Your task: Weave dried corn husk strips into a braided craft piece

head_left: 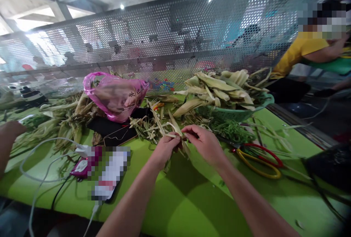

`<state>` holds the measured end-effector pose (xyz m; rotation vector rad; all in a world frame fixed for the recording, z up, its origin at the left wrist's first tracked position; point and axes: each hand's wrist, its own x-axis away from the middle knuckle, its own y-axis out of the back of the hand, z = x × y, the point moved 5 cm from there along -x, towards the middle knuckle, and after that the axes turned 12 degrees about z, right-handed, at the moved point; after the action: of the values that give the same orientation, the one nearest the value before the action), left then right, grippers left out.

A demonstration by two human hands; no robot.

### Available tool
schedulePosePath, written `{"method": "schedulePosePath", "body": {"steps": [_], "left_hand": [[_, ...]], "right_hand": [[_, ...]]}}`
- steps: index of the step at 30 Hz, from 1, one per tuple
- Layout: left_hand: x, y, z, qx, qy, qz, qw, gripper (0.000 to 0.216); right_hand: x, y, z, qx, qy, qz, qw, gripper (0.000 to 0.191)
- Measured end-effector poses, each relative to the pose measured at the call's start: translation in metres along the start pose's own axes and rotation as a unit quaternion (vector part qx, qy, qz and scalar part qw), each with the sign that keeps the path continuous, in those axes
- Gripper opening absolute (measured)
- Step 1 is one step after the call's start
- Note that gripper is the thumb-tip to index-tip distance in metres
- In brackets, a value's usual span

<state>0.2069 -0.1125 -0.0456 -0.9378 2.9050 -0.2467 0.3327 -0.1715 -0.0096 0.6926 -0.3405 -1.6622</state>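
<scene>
**Husk Strips (175, 123) Pinched Between Both Grips**

Your left grip (166, 148) pinches the pale husk strips between thumb and fingers. Your right grip (203, 142) is closed at the fingertips on the same strips, just beside the left. The strips are located over the middle of the green counter (189, 207), with loose ends pointing up and away from you.

Beyond your right grip, a green basket (233, 113) carries a heap of dried husks (219, 85). Scissors (259, 175) with red and yellow handles lie nearer you, to the right. On your left, note the pink plastic bag (115, 100) and, closer, a phone (111, 173) with a white cable (95, 207) plugged in.
</scene>
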Motion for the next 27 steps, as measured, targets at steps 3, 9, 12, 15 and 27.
{"method": "schedulePosePath", "body": {"steps": [3, 9, 12, 15, 27], "left_hand": [[0.000, -0.001, 0.000, 0.028, 0.001, 0.024, 0.999, 0.026], [-0.001, 0.006, 0.003, 0.101, -0.013, -0.016, 0.995, 0.033], [-0.001, 0.011, 0.004, 0.132, -0.029, -0.058, 0.989, 0.033], [-0.002, 0.011, 0.004, 0.142, -0.034, -0.071, 0.987, 0.032], [-0.001, 0.012, -0.003, 0.126, -0.052, -0.107, 0.985, 0.034]], "right_hand": [[-0.001, 0.000, -0.001, -0.025, -0.001, 0.002, 1.000, 0.012], [0.002, 0.010, 0.001, -0.074, 0.027, -0.090, 0.993, 0.024], [0.002, 0.008, -0.001, -0.063, 0.016, -0.096, 0.993, 0.017], [-0.002, -0.011, -0.006, -0.072, -0.015, 0.016, 0.997, 0.026], [-0.004, -0.026, -0.006, -0.093, -0.032, 0.092, 0.991, 0.031]]}}
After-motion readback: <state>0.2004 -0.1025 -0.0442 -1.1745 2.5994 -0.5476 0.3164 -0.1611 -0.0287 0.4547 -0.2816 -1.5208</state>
